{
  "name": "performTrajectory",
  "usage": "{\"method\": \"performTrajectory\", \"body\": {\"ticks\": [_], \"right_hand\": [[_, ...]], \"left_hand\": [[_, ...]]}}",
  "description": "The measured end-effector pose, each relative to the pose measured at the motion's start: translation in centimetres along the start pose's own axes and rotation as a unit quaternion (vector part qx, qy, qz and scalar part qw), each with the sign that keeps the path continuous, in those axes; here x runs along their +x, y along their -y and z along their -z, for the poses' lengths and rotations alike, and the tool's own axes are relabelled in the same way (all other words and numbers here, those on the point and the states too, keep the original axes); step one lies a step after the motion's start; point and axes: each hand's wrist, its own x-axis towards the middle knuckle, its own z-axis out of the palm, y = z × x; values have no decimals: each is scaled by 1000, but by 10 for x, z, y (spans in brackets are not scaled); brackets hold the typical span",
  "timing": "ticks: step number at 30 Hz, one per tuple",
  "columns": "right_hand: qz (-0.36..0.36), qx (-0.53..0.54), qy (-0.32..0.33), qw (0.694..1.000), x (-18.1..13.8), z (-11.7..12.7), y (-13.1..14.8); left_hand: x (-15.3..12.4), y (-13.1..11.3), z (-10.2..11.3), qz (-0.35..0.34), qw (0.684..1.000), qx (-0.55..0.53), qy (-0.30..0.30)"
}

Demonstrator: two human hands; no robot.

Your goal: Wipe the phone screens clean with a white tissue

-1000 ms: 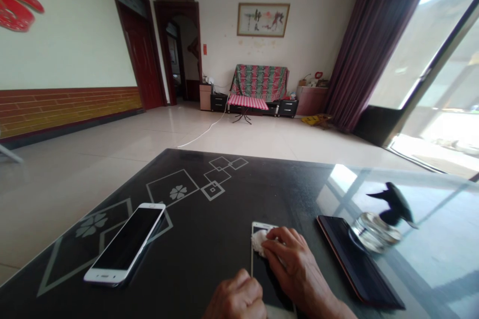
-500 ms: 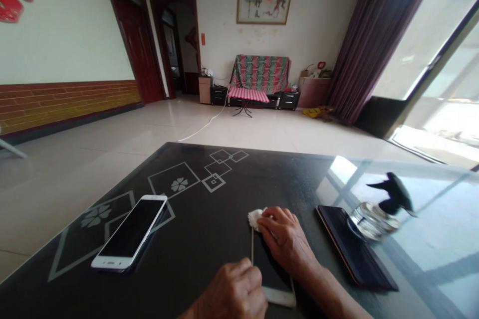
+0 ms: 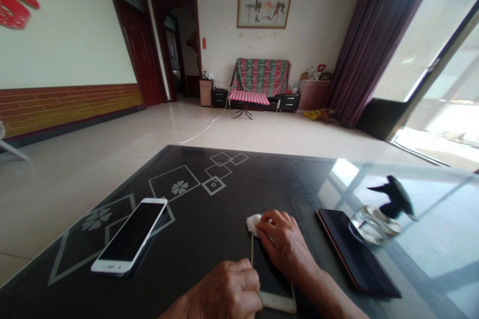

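Note:
A white-edged phone (image 3: 275, 293) lies flat on the black glass table (image 3: 209, 229) in front of me. My right hand (image 3: 285, 243) presses a small white cloth pad (image 3: 253, 222) onto the phone's far end, fingers closed over it. My left hand (image 3: 229, 293) is curled at the phone's near left edge and holds it against the table.
A second white phone (image 3: 130, 236) lies face up to the left. A dark phone (image 3: 355, 256) lies to the right, next to a clear spray bottle with a black trigger (image 3: 379, 217). Beyond the table are tiled floor, a covered sofa and a glass door.
My right hand slid the white pad from mid-screen up to the phone's far end. More of the phone's near end shows now. My left hand stays at the phone's edge.

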Motion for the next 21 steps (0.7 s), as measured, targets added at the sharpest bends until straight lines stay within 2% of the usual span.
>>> {"method": "performTrajectory", "body": {"ticks": [4,7,11,16,21], "right_hand": [[-6,-17,-9,1000,16,-6,-4],[-9,-14,-12,1000,15,-5,-2],[1,7,8,1000,-5,1,4],[23,25,44,998,-35,12,11],[41,27,60,997,-40,17,10]], "left_hand": [[-2,7,-5,-18,999,-42,4],[-4,12,-7,-13,998,-60,8],[-7,13,-9,-14,997,-66,22],[-13,11,-15,26,996,-78,29],[-15,12,-18,18,995,-94,32]]}}
